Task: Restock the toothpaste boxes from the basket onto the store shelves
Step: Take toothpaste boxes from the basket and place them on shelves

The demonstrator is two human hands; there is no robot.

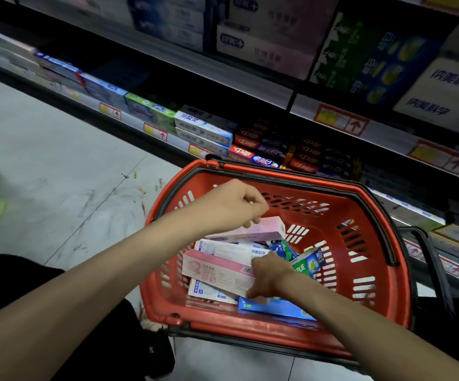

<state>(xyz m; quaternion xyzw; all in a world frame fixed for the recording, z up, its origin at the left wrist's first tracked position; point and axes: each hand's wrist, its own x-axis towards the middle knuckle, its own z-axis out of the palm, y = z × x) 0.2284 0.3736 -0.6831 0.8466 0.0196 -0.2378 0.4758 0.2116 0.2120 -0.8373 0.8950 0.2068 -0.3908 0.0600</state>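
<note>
- The store shelves (250,83) run slantwise across the top of my view, 2 tiers stocked with toothpaste boxes: green ones (360,59) on the upper tier, white ones (203,125) and red ones (246,151) on the lower.
- The pale tiled floor (57,166) fills the left side, scuffed with dark marks.
- A red plastic basket (277,336) stands on the floor just in front of the lower shelf, with its black handles (379,229) folded down along the rim.
- Both my bare forearms reach into the basket from the bottom of the view.
- Inside it, toothpaste boxes lie in a loose heap, crossing over one another.
- A large pink box (217,268) lies on top near the middle, over a white and blue box (209,291).
- A blue box (275,309) lies along the basket's near wall.
- A white box with blue lettering (231,250) lies just behind the large pink one.
- A green and blue box (306,264) stands tilted against the heap on the right.
- My left hand (239,204) has its fingers curled round one end of a slim pale pink box (253,232), which sits above the heap.
- My right hand (269,276) grips the right end of the large pink box, fingers bent down over its edge.
- Red and yellow price tags (341,121) dot the shelf rails.
</note>
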